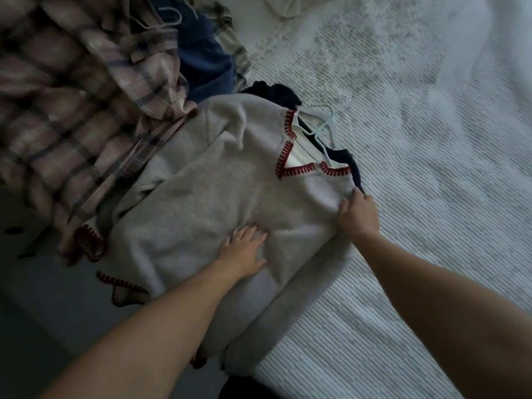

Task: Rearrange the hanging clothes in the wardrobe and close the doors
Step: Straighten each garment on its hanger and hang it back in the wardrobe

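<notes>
A light grey V-neck sweater (218, 180) with red stitched trim lies spread on a white bed (417, 197). A pale blue hanger (326, 122) sticks out of its neck, over a dark navy garment (277, 92) beneath it. My left hand (244, 251) rests flat with straight fingers on the sweater's lower chest. My right hand (358, 216) grips the sweater's shoulder edge, fingers curled into the fabric. The wardrobe is out of view.
A pink and grey plaid shirt (72, 110) is heaped at the upper left, with a blue garment (205, 61) on a hanger behind it. The bed's edge runs along the lower left, with dark floor (43, 298) below it.
</notes>
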